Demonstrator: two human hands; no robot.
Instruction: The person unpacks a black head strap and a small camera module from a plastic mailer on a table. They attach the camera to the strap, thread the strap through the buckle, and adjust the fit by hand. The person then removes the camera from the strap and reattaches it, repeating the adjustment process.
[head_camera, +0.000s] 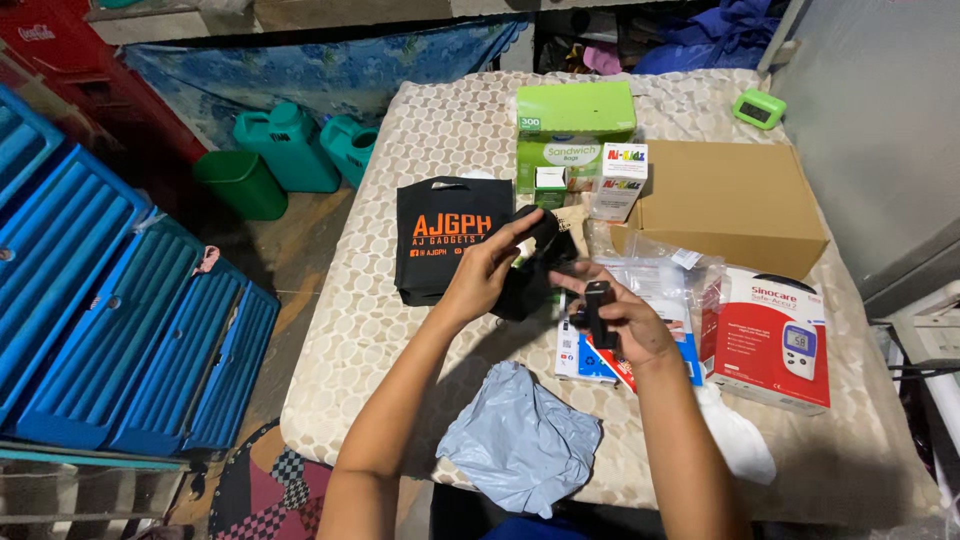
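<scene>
Pouch (528, 275), black, soft, pinched at top in my left hand (487, 268). Right hand (618, 318) closed round small black device (598, 312). Best: hold pouch mouth wide, feed device in straight.

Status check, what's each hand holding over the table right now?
Left hand gripping black pouch. Right hand closed on small black device. Both raised above table; grey mailer bag lies near, nothing in the way.
</scene>
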